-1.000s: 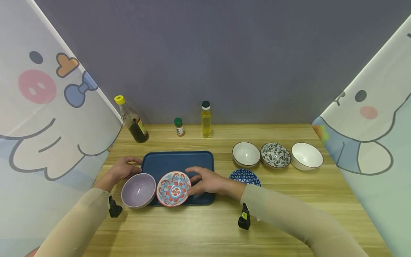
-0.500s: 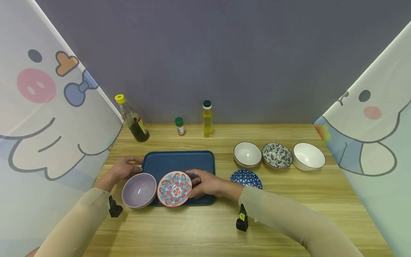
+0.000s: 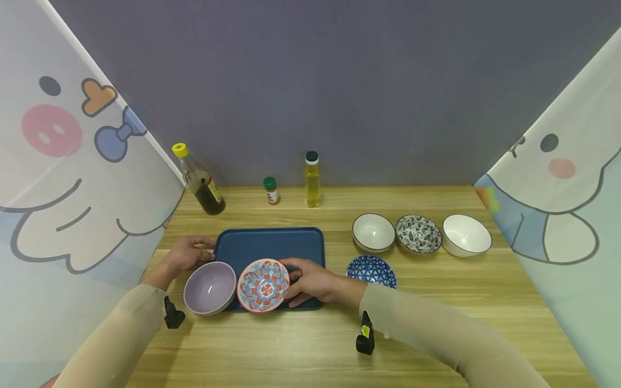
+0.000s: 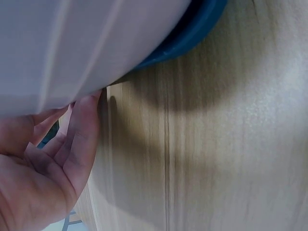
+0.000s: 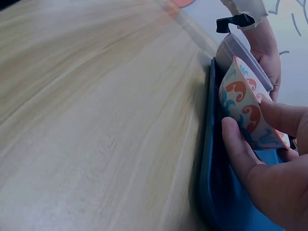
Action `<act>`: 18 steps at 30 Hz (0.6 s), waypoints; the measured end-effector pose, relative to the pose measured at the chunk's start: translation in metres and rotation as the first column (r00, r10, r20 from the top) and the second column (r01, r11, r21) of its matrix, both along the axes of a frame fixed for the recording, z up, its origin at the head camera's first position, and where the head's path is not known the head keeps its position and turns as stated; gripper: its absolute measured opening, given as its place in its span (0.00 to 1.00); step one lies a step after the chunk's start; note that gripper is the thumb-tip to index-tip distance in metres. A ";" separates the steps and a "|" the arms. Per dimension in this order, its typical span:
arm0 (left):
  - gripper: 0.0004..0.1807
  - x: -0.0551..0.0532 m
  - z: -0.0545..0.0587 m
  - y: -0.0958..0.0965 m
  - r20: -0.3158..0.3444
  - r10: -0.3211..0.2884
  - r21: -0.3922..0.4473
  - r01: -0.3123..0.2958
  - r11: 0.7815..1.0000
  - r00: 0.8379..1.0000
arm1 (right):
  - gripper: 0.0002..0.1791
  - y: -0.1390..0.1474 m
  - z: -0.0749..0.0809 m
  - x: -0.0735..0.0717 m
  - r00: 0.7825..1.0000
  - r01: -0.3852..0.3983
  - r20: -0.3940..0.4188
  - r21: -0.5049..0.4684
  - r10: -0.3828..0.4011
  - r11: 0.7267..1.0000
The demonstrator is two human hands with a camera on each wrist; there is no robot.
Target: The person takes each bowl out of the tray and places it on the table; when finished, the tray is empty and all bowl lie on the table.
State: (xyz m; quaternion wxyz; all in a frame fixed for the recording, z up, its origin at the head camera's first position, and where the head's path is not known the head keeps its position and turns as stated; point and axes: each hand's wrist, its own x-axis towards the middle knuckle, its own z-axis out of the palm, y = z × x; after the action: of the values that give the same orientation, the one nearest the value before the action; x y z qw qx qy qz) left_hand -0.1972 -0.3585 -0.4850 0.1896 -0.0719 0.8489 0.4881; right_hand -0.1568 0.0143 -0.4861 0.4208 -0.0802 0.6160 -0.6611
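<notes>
In the head view, the left hand (image 3: 189, 254) lies beside a lavender bowl (image 3: 210, 288), its fingers reaching along the bowl's far side to the edge of a blue tray (image 3: 269, 231). From the left wrist, that hand's fingertips (image 4: 86, 108) touch the bowl's outer wall and are partly hidden behind it. The right hand (image 3: 312, 280) grips a red-and-blue patterned bowl (image 3: 263, 285) at its right side. In the right wrist view, the thumb (image 5: 279, 118) sits at the rim and other fingers press the outer wall. Both bowls stand side by side over the tray's front left part.
A blue triangle-patterned dish (image 3: 371, 269) is partly hidden by the right forearm. Behind it stand a white bowl (image 3: 373, 233), a black floral bowl (image 3: 418, 234) and another white bowl (image 3: 467, 235). Sauce bottle (image 3: 206, 188), spice jar (image 3: 271, 192) and oil bottle (image 3: 312, 183) line the back.
The right wrist has turned slightly, and a lower finger now shows beside the patterned bowl near the tray's front. Left hand and both bowls stay in place.
</notes>
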 end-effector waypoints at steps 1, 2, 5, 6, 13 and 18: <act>0.28 0.000 0.000 0.000 -0.001 0.000 -0.003 0.000 1.000 1.000 | 0.44 0.000 0.000 0.001 1.000 0.007 0.000 0.000 -0.007 1.000; 0.28 0.000 0.000 0.000 -0.003 -0.001 -0.005 0.001 1.000 1.000 | 0.44 0.000 0.000 0.001 1.000 0.013 0.001 0.000 -0.013 1.000; 0.28 0.001 0.001 0.001 -0.003 0.003 -0.005 -0.003 1.000 1.000 | 0.43 -0.001 0.000 0.003 1.000 0.027 0.003 -0.002 -0.027 1.000; 0.28 0.001 0.001 0.001 -0.004 0.004 -0.004 -0.004 1.000 1.000 | 0.42 -0.001 0.000 0.003 1.000 0.030 0.005 -0.003 -0.030 1.000; 0.28 0.000 -0.001 0.000 -0.008 0.003 0.000 -0.003 1.000 1.000 | 0.39 -0.002 0.003 0.005 0.999 0.045 0.010 0.000 -0.045 0.999; 0.28 0.001 -0.001 -0.001 -0.008 0.003 -0.017 -0.003 1.000 1.000 | 0.39 -0.002 0.004 0.007 0.998 0.052 0.018 -0.009 -0.052 0.999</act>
State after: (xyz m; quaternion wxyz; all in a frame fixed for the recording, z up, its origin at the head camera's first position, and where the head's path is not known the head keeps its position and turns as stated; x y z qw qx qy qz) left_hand -0.1961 -0.3590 -0.4857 0.1850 -0.0730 0.8536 0.4815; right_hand -0.1500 0.0120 -0.4824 0.4085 -0.0602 0.6111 -0.6753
